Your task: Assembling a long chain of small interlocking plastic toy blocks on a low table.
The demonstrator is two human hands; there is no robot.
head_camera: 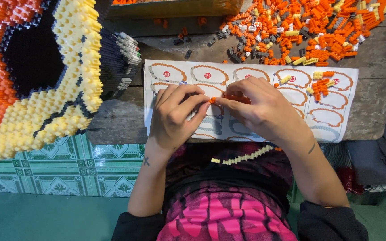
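Hands, left hand [175, 117] and right hand [260, 107], pinch orange bricks [217, 99], perhaps joined, over the instruction sheet [336, 125].

1. Both forearms reach forward from the bottom of the view and angle inward, so the two hands meet in the middle.
2. The left hand [175, 114] lies back up, wrist bent slightly, fingers curled, with thumb and forefinger pinched together at their tips.
3. The right hand [260, 107] also lies back up, fingers curled inward toward the left, fingertips meeting those of the left hand.
4. Dark sleeves are pushed up to the elbows, leaving both forearms bare.
5. Small dark marks show on the left wrist and right forearm.
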